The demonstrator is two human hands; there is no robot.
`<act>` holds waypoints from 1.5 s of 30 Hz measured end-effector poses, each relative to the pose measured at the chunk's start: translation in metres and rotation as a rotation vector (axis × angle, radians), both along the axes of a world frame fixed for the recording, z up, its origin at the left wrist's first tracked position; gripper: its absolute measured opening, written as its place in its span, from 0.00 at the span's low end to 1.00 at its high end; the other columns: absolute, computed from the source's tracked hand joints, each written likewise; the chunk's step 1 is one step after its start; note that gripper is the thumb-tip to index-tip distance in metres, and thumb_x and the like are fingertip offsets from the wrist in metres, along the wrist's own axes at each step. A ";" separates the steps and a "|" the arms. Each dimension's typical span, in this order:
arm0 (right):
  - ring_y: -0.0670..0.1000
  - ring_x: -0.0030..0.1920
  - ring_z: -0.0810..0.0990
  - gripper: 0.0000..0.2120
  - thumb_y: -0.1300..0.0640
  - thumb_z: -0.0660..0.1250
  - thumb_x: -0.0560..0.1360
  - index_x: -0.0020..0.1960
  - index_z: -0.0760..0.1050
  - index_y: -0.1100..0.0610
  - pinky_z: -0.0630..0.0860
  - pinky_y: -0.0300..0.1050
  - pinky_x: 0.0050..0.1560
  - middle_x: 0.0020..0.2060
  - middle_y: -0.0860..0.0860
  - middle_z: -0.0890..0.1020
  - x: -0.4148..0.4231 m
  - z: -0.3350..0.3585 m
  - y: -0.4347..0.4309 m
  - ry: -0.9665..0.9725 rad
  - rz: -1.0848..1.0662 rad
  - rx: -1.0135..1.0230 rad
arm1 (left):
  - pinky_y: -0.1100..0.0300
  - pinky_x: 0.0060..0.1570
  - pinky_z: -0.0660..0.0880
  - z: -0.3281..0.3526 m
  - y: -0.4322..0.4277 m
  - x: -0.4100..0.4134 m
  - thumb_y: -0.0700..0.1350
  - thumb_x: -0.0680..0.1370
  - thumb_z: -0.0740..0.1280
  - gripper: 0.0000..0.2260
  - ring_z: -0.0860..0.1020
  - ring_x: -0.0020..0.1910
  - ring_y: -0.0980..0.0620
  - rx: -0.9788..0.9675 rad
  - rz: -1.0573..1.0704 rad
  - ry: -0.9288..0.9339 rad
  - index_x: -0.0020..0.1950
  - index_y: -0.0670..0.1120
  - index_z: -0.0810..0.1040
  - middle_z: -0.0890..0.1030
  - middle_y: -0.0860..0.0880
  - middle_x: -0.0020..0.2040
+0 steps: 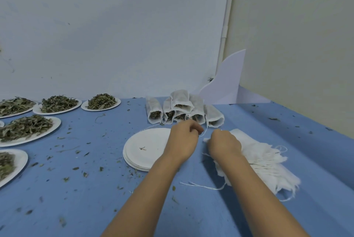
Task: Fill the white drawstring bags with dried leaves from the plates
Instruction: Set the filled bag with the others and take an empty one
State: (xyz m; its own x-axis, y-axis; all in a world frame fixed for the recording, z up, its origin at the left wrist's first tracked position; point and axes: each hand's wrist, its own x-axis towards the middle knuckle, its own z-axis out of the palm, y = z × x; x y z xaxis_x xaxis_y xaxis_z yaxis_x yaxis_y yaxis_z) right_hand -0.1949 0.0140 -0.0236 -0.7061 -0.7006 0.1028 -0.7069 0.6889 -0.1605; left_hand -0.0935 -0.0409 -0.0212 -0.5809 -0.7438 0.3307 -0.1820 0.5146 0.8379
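Observation:
A fanned pile of empty white drawstring bags [266,162] lies on the blue table at the right. My right hand [224,143] rests on the pile's near-left end with fingers curled into the bags. My left hand [184,137] is just left of it, fingers curled, pinching a thin white drawstring [204,133] that runs between the two hands. Behind the hands several filled bags [183,110] are stacked, open ends showing dried leaves. Plates heaped with dried leaves [57,103] stand at the far left.
A stack of empty white plates [145,148] sits under my left wrist, one leaf stem on top. Leaf crumbs litter the blue tablecloth [95,188]. A loose string [203,186] lies near my right forearm. A white card [228,81] leans in the back corner.

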 end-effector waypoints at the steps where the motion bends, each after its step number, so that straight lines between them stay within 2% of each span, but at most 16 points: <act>1: 0.56 0.58 0.76 0.10 0.55 0.59 0.80 0.57 0.74 0.58 0.66 0.43 0.46 0.58 0.55 0.77 0.000 0.002 0.000 -0.032 -0.008 -0.009 | 0.59 0.50 0.75 0.000 -0.001 0.002 0.32 0.74 0.57 0.15 0.79 0.47 0.51 0.012 0.017 0.018 0.42 0.48 0.79 0.82 0.49 0.45; 4: 0.58 0.56 0.77 0.10 0.61 0.56 0.79 0.55 0.74 0.59 0.65 0.45 0.45 0.55 0.57 0.78 0.006 0.012 0.002 0.036 0.000 -0.147 | 0.57 0.49 0.77 0.003 -0.001 0.008 0.32 0.75 0.56 0.15 0.80 0.45 0.54 0.104 0.062 0.127 0.43 0.48 0.79 0.81 0.52 0.43; 7: 0.56 0.61 0.76 0.15 0.58 0.52 0.82 0.52 0.77 0.60 0.67 0.46 0.55 0.57 0.54 0.80 0.016 0.020 -0.002 0.149 0.125 -0.705 | 0.58 0.49 0.78 0.008 -0.001 0.017 0.33 0.76 0.58 0.14 0.80 0.46 0.56 0.184 0.066 0.219 0.47 0.49 0.79 0.81 0.52 0.46; 9: 0.45 0.63 0.75 0.17 0.53 0.55 0.83 0.63 0.77 0.59 0.65 0.33 0.61 0.60 0.48 0.79 0.031 0.034 -0.008 -0.201 0.241 -1.150 | 0.57 0.55 0.76 0.009 -0.003 0.025 0.37 0.77 0.62 0.12 0.79 0.52 0.60 0.194 0.003 0.228 0.55 0.51 0.78 0.80 0.56 0.53; 11: 0.37 0.51 0.78 0.15 0.52 0.58 0.81 0.62 0.78 0.55 0.70 0.28 0.54 0.50 0.42 0.81 0.046 0.046 -0.017 -0.686 0.298 -1.392 | 0.59 0.61 0.72 0.007 -0.005 0.033 0.43 0.77 0.65 0.16 0.75 0.58 0.65 0.147 -0.093 0.187 0.64 0.55 0.74 0.77 0.61 0.59; 16: 0.51 0.55 0.79 0.16 0.50 0.58 0.81 0.63 0.74 0.58 0.77 0.44 0.54 0.52 0.53 0.81 0.062 0.058 -0.042 -1.817 0.249 -1.535 | 0.73 0.60 0.66 -0.004 -0.015 0.056 0.38 0.72 0.66 0.34 0.64 0.66 0.70 0.055 -0.121 0.207 0.73 0.60 0.59 0.64 0.62 0.72; 18: 0.51 0.44 0.83 0.14 0.49 0.58 0.81 0.55 0.76 0.58 0.80 0.43 0.43 0.41 0.53 0.84 0.064 0.057 -0.044 -2.060 0.258 -1.514 | 0.71 0.62 0.63 -0.007 -0.020 0.065 0.33 0.70 0.64 0.38 0.62 0.70 0.66 -0.040 -0.088 0.166 0.73 0.61 0.57 0.62 0.61 0.73; 20: 0.50 0.34 0.83 0.14 0.50 0.57 0.81 0.47 0.76 0.58 0.81 0.41 0.33 0.32 0.53 0.84 0.067 0.053 -0.046 -2.163 0.238 -1.516 | 0.69 0.62 0.66 -0.009 -0.023 0.070 0.33 0.73 0.64 0.32 0.67 0.67 0.64 -0.127 0.008 0.186 0.69 0.61 0.62 0.68 0.60 0.69; 21: 0.49 0.34 0.83 0.14 0.50 0.57 0.82 0.46 0.75 0.58 0.80 0.41 0.34 0.33 0.52 0.83 0.069 0.051 -0.048 -2.147 0.228 -1.518 | 0.71 0.57 0.68 -0.009 -0.023 0.071 0.35 0.75 0.64 0.26 0.72 0.61 0.65 -0.146 0.083 0.232 0.64 0.60 0.67 0.72 0.61 0.63; 25: 0.55 0.63 0.74 0.17 0.49 0.54 0.83 0.63 0.71 0.59 0.73 0.50 0.61 0.59 0.53 0.76 0.069 0.035 -0.053 -1.905 0.208 -1.319 | 0.71 0.38 0.73 -0.002 -0.026 0.075 0.40 0.77 0.66 0.12 0.77 0.40 0.66 -0.102 0.396 0.439 0.45 0.58 0.71 0.78 0.61 0.44; 29: 0.50 0.43 0.78 0.05 0.57 0.63 0.78 0.47 0.76 0.57 0.75 0.39 0.43 0.44 0.53 0.79 0.080 0.023 -0.052 -1.227 0.266 -1.055 | 0.56 0.45 0.79 0.011 -0.034 0.075 0.42 0.76 0.69 0.07 0.81 0.40 0.54 0.191 0.545 0.615 0.41 0.53 0.75 0.82 0.50 0.43; 32: 0.49 0.45 0.81 0.02 0.59 0.68 0.75 0.44 0.79 0.53 0.79 0.42 0.46 0.42 0.48 0.83 0.090 0.021 -0.048 -0.839 0.482 -1.034 | 0.58 0.42 0.78 0.014 -0.035 0.075 0.43 0.75 0.71 0.03 0.81 0.35 0.55 0.404 0.517 0.718 0.41 0.49 0.79 0.82 0.49 0.39; 36: 0.39 0.45 0.82 0.08 0.59 0.68 0.74 0.51 0.81 0.52 0.75 0.30 0.44 0.46 0.42 0.84 0.094 0.020 -0.049 -0.823 0.624 -0.904 | 0.64 0.36 0.77 0.015 -0.035 0.077 0.48 0.76 0.69 0.08 0.82 0.34 0.55 0.596 0.402 0.829 0.43 0.43 0.81 0.83 0.49 0.36; 39: 0.41 0.48 0.81 0.12 0.59 0.68 0.75 0.58 0.80 0.56 0.75 0.33 0.49 0.51 0.46 0.83 0.092 0.017 -0.052 -0.862 0.598 -0.922 | 0.66 0.33 0.78 0.020 -0.036 0.079 0.44 0.79 0.64 0.10 0.83 0.35 0.55 0.683 0.287 0.915 0.41 0.42 0.80 0.84 0.48 0.36; 42: 0.43 0.48 0.82 0.12 0.58 0.68 0.76 0.59 0.80 0.57 0.76 0.36 0.50 0.50 0.48 0.84 0.090 0.015 -0.053 -0.834 0.566 -0.946 | 0.65 0.38 0.79 0.017 -0.034 0.078 0.37 0.76 0.64 0.07 0.82 0.39 0.55 0.557 0.274 0.771 0.42 0.43 0.82 0.84 0.47 0.39; 45: 0.44 0.48 0.82 0.11 0.61 0.66 0.76 0.56 0.82 0.57 0.78 0.42 0.53 0.47 0.47 0.85 0.089 0.013 -0.054 -0.799 0.549 -0.927 | 0.65 0.41 0.78 0.012 -0.033 0.078 0.37 0.77 0.66 0.09 0.82 0.38 0.59 0.455 0.330 0.682 0.55 0.45 0.79 0.84 0.47 0.44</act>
